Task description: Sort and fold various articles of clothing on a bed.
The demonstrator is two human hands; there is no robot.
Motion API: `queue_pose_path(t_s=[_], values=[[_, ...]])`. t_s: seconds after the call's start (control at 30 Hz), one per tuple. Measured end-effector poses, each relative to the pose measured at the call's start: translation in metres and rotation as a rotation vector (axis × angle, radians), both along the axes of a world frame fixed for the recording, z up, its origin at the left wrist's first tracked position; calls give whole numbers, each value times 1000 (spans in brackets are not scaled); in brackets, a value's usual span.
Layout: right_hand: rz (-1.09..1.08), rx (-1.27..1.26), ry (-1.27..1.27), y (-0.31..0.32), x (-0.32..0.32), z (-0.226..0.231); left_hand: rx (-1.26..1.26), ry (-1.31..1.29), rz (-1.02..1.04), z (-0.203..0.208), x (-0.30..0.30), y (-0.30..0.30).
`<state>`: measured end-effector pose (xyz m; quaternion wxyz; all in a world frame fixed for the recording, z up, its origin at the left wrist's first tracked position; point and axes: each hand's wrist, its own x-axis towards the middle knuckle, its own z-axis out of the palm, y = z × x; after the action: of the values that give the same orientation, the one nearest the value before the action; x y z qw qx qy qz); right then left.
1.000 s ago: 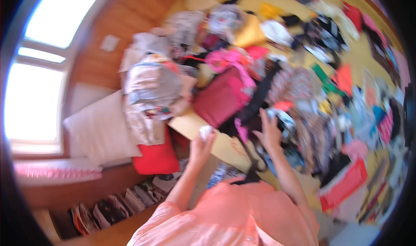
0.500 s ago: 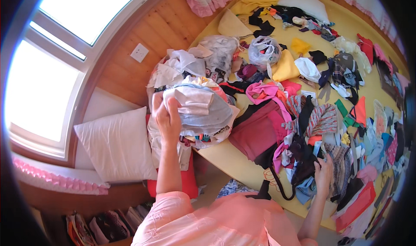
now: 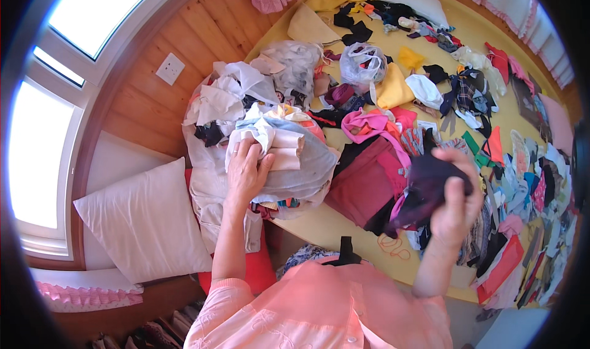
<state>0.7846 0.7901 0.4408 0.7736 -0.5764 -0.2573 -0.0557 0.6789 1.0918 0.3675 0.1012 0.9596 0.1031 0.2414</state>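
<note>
Your hands are well apart: the left hand (image 3: 247, 169) lies over a white cloth (image 3: 264, 132) and the folded cream cloth (image 3: 286, 152) on top of the heap at the left, though you cannot tell from here whether its fingers pinch anything or only press, while the right hand (image 3: 456, 201) is closed on a dark garment (image 3: 426, 186), thumb on the near side, lifted above the clutter on the yellow surface (image 3: 362, 243). The left-hand heap looks like the weak point: its layers are loose and rounded, so a sideways push from your left palm could slide the cream folds off the grey-blue cloth (image 3: 304, 180) beneath, and they might drop past the surface's near edge, which is close by. On the right, the dark garment's lower end hangs free, so it could snag or drag the maroon cloth (image 3: 362, 186) or the pink cloth (image 3: 367, 127) if your hand sweeps low; a thin orange cord (image 3: 393, 246) near that edge could catch too. The dark garment looks limp and bunched, nearly black with a purplish cast, its outline smeared by motion blur, so you cannot make out its cut. The cream folds look flat and soft, with the white cloth crumpled over them.
</note>
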Motion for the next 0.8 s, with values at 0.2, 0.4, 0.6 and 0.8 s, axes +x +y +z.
queue_pose_path(t_s=[0.2, 0.4, 0.6, 0.8], values=[[283, 75, -202, 127, -14, 7, -263, -188, -6, -9, -20, -2], [414, -179, -257, 188, -61, -51, -822, -704, -38, 2, -31, -33], [158, -200, -175, 142, -59, -120, -230, -253, 133, -25, -30, -11], [412, -303, 298, 72, -72, -232, -273, -263, 131, -31, -19, -6]])
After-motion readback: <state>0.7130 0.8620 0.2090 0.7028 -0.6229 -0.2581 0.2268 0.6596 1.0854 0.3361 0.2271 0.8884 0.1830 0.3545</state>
